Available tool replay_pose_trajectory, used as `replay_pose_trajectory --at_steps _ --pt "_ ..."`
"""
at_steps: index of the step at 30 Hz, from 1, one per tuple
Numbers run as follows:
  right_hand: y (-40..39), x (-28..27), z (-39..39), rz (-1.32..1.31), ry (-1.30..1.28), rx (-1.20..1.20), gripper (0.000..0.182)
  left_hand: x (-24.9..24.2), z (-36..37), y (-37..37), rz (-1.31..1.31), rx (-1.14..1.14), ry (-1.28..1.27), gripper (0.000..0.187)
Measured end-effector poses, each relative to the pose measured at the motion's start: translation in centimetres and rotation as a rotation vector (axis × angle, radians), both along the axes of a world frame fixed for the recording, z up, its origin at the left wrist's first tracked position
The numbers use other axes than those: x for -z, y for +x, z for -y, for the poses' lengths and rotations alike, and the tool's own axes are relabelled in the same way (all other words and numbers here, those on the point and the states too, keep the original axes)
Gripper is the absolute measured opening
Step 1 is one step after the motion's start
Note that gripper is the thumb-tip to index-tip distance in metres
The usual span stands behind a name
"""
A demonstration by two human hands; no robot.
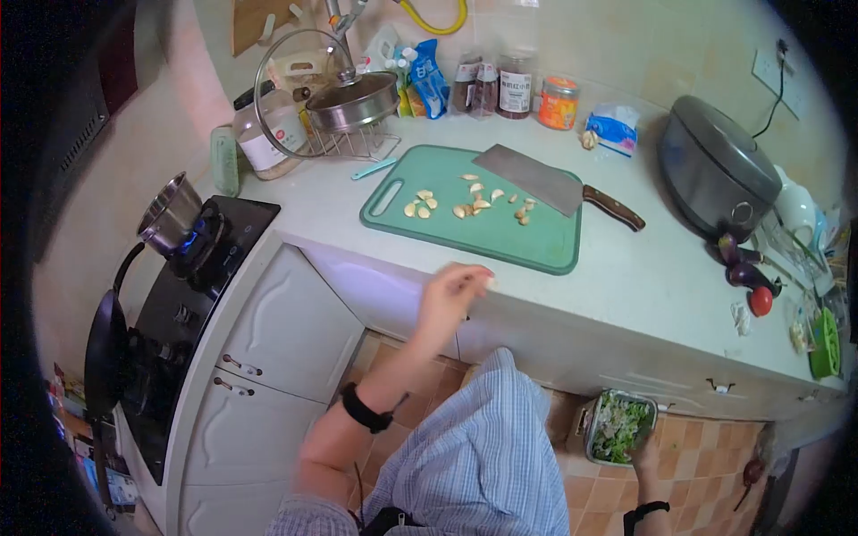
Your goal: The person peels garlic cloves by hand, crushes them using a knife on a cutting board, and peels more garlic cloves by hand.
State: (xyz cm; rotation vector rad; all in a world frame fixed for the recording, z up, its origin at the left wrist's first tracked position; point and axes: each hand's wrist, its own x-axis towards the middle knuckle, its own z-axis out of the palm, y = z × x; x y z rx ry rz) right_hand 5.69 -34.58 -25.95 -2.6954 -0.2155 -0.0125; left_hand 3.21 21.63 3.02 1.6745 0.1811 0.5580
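My left hand point(454, 293) is closed in a pinch just off the counter's front edge. A small pale piece at its fingertips looks like a garlic clove point(489, 281); motion blurs it a little. Low on the right, my right hand point(645, 454) is at the rim of a bin point(589, 432) filled with green and whitish scraps point(620, 427); its fingers are mostly hidden. A green cutting board point(527, 246) lies on the counter, with peeled garlic cloves point(423, 205) grouped at left and more garlic cloves point(474, 207) scattered mid-board. Across its right edge rests a cleaver point(536, 177).
A pot point(172, 214) sits over a lit burner at left, near a hanging black pan point(105, 353). Jars point(516, 85) and a lidded pan point(353, 100) stand along the wall. At right are a rice cooker point(719, 165), eggplants point(744, 272) and a tomato point(761, 301).
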Motion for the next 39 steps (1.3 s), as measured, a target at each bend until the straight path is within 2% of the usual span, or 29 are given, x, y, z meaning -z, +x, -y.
replay_pose_trajectory --at_steps 2,3,5,6,8,9,10,11,12,14,15,16,17,18,19,21,23,25,27,29,30,32,36,38,39 --pt "-0.6 -3.5 -1.9 0.024 -0.265 -0.010 0.071 -0.9 -3.7 0.3 0.088 -0.127 0.161 0.011" --pt "0.1 -3.0 -1.7 0.034 -0.269 -0.007 0.071 -1.0 -5.5 0.7 0.098 -0.126 0.156 0.011" --pt "2.2 0.5 0.9 -0.296 -0.078 0.149 0.071 -1.3 -8.6 1.5 0.131 -0.276 0.204 0.013" --pt "2.2 -0.3 0.1 -0.285 -0.081 0.150 0.071 -2.0 -9.5 1.8 0.141 -0.277 0.198 0.013" --pt "1.8 -1.8 -1.3 -0.498 0.884 0.550 0.060 -3.3 -10.5 2.2 0.043 -0.434 0.376 0.014" --pt "1.8 -2.1 -1.5 -0.485 0.883 0.548 0.060 -3.7 -10.9 2.6 0.021 -0.468 0.435 0.015" --pt "1.3 -1.8 -1.3 -0.304 0.472 0.346 0.056 -3.8 -11.4 3.1 0.029 -0.467 0.427 0.015" --pt "1.2 -1.6 -0.9 -0.123 0.061 0.144 0.051 -3.8 -11.9 3.6 0.019 -0.474 0.526 0.015" --pt "1.1 -2.2 -1.1 -0.116 0.055 0.150 0.051 -3.5 -12.4 4.1 0.008 -0.480 0.626 0.015" --pt "0.9 -4.2 -2.4 -0.193 -0.199 0.182 0.043 -2.8 -13.4 5.2 -0.020 -0.483 0.655 0.015" --pt "1.1 -4.0 -2.3 -0.186 -0.203 0.186 0.043 -2.4 -13.8 5.6 -0.056 -0.489 0.692 0.015" --pt "1.4 -2.7 -1.6 -0.181 -0.094 0.200 0.042 -2.1 -14.2 5.9 -0.050 -0.487 0.688 0.015" --pt "1.6 -1.8 -1.1 -0.178 0.017 0.215 0.041 -1.7 -14.4 6.2 -0.025 -0.526 0.792 0.015" --pt "1.3 -2.2 -1.3 -0.175 0.018 0.224 0.041 -1.5 -14.5 6.4 0.001 -0.562 0.898 0.015" --pt "0.9 -2.6 -1.7 -0.233 0.388 0.325 0.039 -1.5 -14.5 6.6 0.007 -0.554 0.897 0.015" --pt "0.2 -4.3 -2.7 -0.283 0.762 0.427 0.036 -1.5 -14.3 6.6 0.017 -0.555 0.870 0.016" --pt "-0.3 -6.2 -3.6 -0.155 -0.085 0.245 0.038 -2.3 -13.4 6.3 0.061 -0.534 0.871 0.017" --pt "-0.5 -6.4 -4.0 -0.145 -0.158 0.253 0.039 -2.9 -12.4 6.3 0.101 -0.515 0.871 0.019" --pt "-0.5 -6.4 -4.2 -0.137 -0.232 0.260 0.041 -3.0 -11.5 6.5 0.083 -0.245 0.958 0.023" --pt "-0.2 -6.4 -4.2 -0.031 -0.346 0.111 0.042 -2.9 -10.6 6.8 0.097 -0.236 0.992 0.024" --pt "-0.1 -6.8 -4.4 -0.034 -0.348 0.116 0.042 -2.8 -10.2 6.9 0.113 -0.231 1.027 0.024" --pt "0.4 -7.5 -5.2 -0.216 -0.179 0.208 0.045 -2.8 -10.0 7.0 0.089 -0.224 1.035 0.025" --pt "0.4 -8.9 -6.3 -0.299 -0.131 0.298 0.051 -2.6 -10.0 7.8 0.000 -0.185 1.007 0.020" --pt "0.3 -7.9 -5.7 -0.183 -0.317 0.245 0.056 -2.6 -9.8 7.8 -0.001 -0.184 0.999 0.017" --pt "0.2 -7.5 -5.3 -0.183 -0.315 0.248 0.056 -2.6 -9.8 7.7 -0.005 -0.192 0.991 0.015"
